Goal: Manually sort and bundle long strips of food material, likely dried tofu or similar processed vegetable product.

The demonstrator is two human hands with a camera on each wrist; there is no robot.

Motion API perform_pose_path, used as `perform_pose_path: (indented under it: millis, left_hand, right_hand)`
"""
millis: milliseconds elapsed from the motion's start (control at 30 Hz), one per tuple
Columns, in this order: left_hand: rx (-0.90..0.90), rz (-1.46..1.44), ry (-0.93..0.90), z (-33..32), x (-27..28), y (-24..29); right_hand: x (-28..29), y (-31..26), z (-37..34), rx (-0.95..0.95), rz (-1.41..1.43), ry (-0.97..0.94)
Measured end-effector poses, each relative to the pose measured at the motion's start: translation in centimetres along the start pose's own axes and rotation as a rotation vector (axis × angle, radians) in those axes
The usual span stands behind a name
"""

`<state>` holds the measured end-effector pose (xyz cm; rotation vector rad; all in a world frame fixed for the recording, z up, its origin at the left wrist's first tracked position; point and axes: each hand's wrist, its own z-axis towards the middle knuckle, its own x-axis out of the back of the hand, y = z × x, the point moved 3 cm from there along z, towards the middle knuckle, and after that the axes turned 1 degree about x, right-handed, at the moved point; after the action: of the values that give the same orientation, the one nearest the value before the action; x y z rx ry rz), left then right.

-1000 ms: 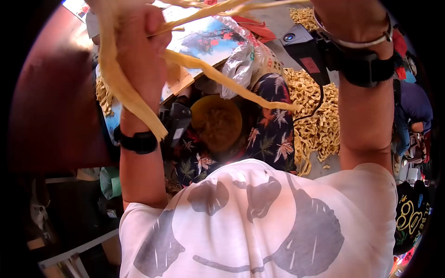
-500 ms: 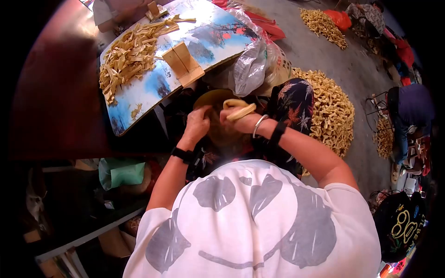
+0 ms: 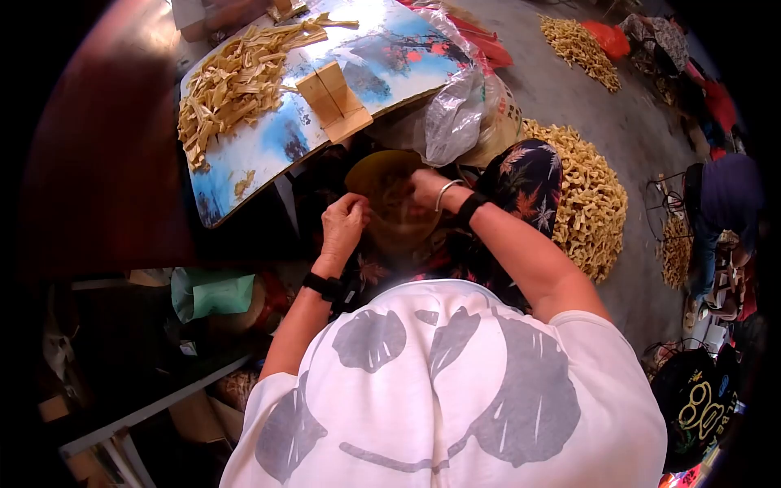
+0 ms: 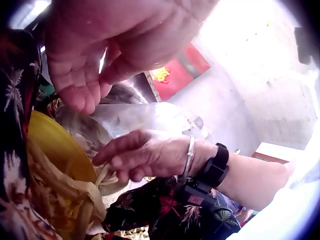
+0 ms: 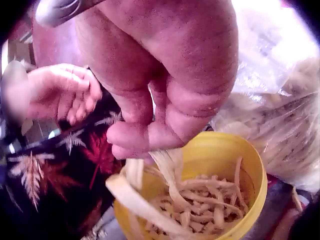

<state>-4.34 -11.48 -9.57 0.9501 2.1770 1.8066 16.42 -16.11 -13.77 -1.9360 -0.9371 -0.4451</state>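
Observation:
Just over a yellow bucket [image 5: 256,172] between the knees, my right hand [image 3: 425,189] pinches pale tan strips [image 5: 172,177] between thumb and fingers. In the right wrist view they hang down from the fingertips in loose loops into the bucket. Short cut pieces [image 5: 200,210] and longer strips lie inside it. My left hand [image 3: 345,221] is at the near left side of the bucket, its fingers loosely bent with nothing in them. The left wrist view shows that hand from close up, above the bucket's far side.
A blue-and-white table [image 3: 281,146] at the left carries a heap of strips [image 3: 236,85] and a wooden block jig [image 3: 333,104]. Clear plastic bags [image 3: 455,122] stand beside it. Piles of cut pieces [image 3: 590,203] lie on the floor at the right. People [image 3: 728,195] are further off.
Both hands came down from high in front, where long strips hung, to the bucket. The looped strip bundle at the right hand has lowered into it. The left hand has drawn slightly back.

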Motion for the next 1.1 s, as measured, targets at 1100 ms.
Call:
perform_pose_path:
  millis: [1100]
  left_hand:
    - [-1.1,0.57,-0.363,-6.1,-2.5,13.0]
  right_hand:
    - [1.0,-4.1,-6.2,0.139,1.721,0.112]
